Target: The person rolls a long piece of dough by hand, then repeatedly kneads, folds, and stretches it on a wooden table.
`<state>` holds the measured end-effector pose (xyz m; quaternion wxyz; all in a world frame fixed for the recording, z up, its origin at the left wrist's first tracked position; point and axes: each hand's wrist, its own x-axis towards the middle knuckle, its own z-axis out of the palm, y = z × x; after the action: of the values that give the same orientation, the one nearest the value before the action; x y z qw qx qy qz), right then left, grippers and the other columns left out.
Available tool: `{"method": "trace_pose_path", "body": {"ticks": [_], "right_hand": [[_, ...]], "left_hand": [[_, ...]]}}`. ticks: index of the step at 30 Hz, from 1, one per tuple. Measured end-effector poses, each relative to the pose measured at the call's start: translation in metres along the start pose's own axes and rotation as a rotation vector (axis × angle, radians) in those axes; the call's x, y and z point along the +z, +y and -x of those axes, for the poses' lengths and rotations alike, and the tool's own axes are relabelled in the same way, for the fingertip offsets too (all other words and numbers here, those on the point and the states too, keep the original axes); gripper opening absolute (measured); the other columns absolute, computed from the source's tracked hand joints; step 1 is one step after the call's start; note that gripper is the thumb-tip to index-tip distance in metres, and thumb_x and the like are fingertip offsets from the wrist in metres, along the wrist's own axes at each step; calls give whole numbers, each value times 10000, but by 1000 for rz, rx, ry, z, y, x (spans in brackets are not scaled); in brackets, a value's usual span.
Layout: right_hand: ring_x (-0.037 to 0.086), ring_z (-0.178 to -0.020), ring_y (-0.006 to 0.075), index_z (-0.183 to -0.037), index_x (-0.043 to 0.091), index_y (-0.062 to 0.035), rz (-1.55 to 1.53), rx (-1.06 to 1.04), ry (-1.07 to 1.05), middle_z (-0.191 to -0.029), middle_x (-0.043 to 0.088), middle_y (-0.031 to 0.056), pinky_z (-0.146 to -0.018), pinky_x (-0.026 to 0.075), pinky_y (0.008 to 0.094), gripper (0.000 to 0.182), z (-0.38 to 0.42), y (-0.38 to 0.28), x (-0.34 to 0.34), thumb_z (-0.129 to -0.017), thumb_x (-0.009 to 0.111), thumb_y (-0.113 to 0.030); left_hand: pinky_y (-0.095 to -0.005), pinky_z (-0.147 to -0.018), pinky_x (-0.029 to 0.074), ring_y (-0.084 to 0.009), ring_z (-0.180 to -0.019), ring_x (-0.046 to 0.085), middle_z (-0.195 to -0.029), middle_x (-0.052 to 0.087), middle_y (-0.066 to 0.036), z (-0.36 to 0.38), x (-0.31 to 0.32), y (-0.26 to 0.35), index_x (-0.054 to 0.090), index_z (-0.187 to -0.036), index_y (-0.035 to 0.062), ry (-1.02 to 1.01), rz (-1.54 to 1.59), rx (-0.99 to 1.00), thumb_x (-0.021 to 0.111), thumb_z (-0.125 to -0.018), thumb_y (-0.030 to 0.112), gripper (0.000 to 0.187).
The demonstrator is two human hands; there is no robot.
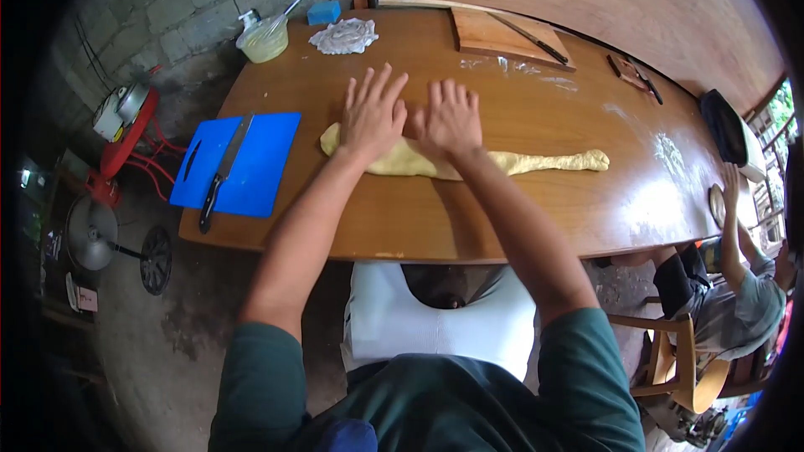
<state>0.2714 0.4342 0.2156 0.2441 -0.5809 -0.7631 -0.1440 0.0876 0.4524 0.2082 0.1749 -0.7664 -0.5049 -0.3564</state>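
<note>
A long yellowish roll of dough [521,162] lies crosswise on the wooden table [377,230], thick at its left part and thin toward the right, with a small knob at the right end. My left hand [373,115] rests over the thick left part, palm down, fingers stretched out and apart. Beside it, my right hand [450,120] is over the middle of the dough, its fingers pointing away from me and slightly bent. Both palms hide some of the dough beneath them. Neither hand is wrapped around anything.
Left of the dough, a black-handled knife [219,184] lies on a blue cutting board [266,169]. Toward the back stand a bowl with a whisk [266,43], a crumpled cloth [344,36] and a wooden board [494,36] with a knife. A person [737,301] sits at the right.
</note>
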Motion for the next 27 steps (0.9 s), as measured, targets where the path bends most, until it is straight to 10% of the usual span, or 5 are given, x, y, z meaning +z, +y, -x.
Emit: {"method": "trace_pose_path", "body": {"ticks": [8,13,19,22,27], "right_hand": [[540,-1163,382,-1348,536,21,55,33,454,-1273,557,233,-1056,392,569,543,-45,-41,-27,-997,510,-393],[536,-1184,391,-1386,522,26,-2,-101,-106,-1319,551,224,-1048,411,569,615,-43,-44,11,-977,521,-433],[539,-1163,419,-1335,545,-6,-342,-43,415,-1275,550,249,-994,426,586,485,-107,-48,-88,-976,557,-333],[522,-1154,452,-1336,558,-17,128,-64,490,-1258,554,274,-996,403,585,486,-43,-65,66,-957,535,-320],[589,-1053,355,-1167,592,-71,-118,-80,160,-1140,623,155,-921,443,520,339,-70,-62,19,-930,617,-312]], "left_hand": [[-632,-1245,255,-440,-1487,415,-1598,477,-212,-46,-53,-37,543,-1514,152,180,30,28,540,-1033,288,500],[-602,-1207,325,-438,-1429,479,-1536,542,-225,-18,-6,-62,615,-1436,96,-118,-115,149,535,-1028,247,442],[-541,-1182,380,-423,-1354,548,-1377,651,-229,-95,-106,-55,645,-1359,67,406,313,69,538,-1012,210,390],[-487,-1145,424,-447,-1303,567,-1372,627,-225,-2,5,-69,608,-1373,61,130,-2,63,512,-989,113,399],[-511,-1022,500,-440,-1201,608,-1329,645,-194,-42,-20,-79,605,-1328,68,37,1,133,565,-966,107,366]]}}
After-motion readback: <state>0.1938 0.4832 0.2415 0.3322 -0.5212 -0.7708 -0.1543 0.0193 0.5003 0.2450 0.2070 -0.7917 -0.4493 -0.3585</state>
